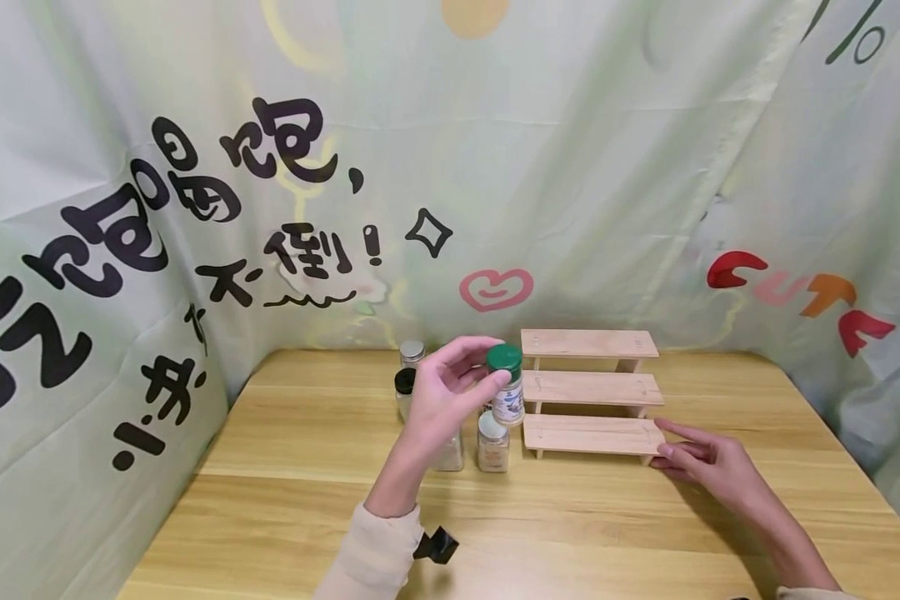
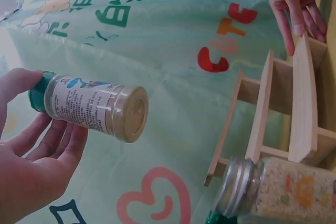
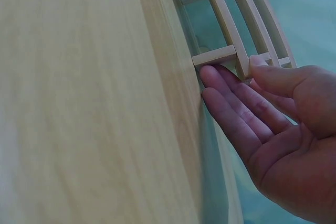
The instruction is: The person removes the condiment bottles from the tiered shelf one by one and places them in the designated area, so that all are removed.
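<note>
My left hand (image 1: 450, 392) holds a spice jar (image 1: 507, 400) with a green cap up off the table, pinched near the cap between thumb and fingers. The left wrist view shows the jar (image 2: 89, 100) lying sideways in that frame, with a printed label and pale brown contents. To its right stands a three-tier wooden display rack (image 1: 592, 433). At the right end of the rack's lowest shelf, my right hand (image 1: 708, 467) grips the board, thumb on its edge and fingers (image 3: 236, 108) under it.
A square glass jar with a silver lid (image 1: 493, 446) stands left of the rack. Beyond my left hand are a black-lidded jar (image 1: 405, 387), a silver-lidded jar (image 1: 412, 352) and another partly hidden jar (image 1: 450, 456). A printed curtain (image 1: 607, 167) hangs behind the wooden table (image 1: 570, 533).
</note>
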A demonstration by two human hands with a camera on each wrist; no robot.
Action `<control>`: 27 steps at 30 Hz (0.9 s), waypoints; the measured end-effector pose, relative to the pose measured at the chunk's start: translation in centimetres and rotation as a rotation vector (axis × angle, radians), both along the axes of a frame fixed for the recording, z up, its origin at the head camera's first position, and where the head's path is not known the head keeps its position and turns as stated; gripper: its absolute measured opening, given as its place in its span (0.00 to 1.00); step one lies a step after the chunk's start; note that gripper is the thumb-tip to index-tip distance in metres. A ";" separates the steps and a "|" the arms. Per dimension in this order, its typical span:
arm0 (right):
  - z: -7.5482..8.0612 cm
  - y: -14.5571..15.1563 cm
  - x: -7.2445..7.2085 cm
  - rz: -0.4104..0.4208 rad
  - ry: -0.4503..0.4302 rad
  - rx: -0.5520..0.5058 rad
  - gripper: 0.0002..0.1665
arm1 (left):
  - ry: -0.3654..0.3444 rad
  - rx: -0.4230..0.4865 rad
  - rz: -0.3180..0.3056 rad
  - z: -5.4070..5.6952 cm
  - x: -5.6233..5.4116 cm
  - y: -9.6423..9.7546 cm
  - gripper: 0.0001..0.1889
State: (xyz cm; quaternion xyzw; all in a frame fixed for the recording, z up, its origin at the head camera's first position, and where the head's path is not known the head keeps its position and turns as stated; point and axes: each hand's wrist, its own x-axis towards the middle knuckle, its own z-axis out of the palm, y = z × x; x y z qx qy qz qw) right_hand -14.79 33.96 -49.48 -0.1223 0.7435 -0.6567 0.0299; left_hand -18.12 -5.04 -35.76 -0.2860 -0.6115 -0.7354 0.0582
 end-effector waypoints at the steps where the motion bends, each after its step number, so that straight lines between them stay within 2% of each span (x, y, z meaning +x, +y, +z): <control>1: 0.0 0.0 0.0 -0.001 0.003 0.004 0.27 | 0.005 -0.001 0.003 -0.1 0.1 -0.2 0.16; 8: 0.0 0.0 -0.1 -0.005 0.035 0.040 0.27 | 0.013 -0.003 0.029 -0.9 0.5 -1.9 0.17; 16: 0.1 0.0 0.0 -0.020 -0.001 0.031 0.29 | 0.000 0.000 0.059 -1.5 1.0 -4.0 0.18; 23: 0.2 0.0 0.1 -0.026 -0.014 0.023 0.29 | -0.026 -0.048 0.091 -2.0 1.4 -5.7 0.18; 27: 0.2 0.0 0.0 -0.033 -0.013 0.056 0.30 | -0.032 -0.059 0.127 -2.4 1.4 -6.7 0.18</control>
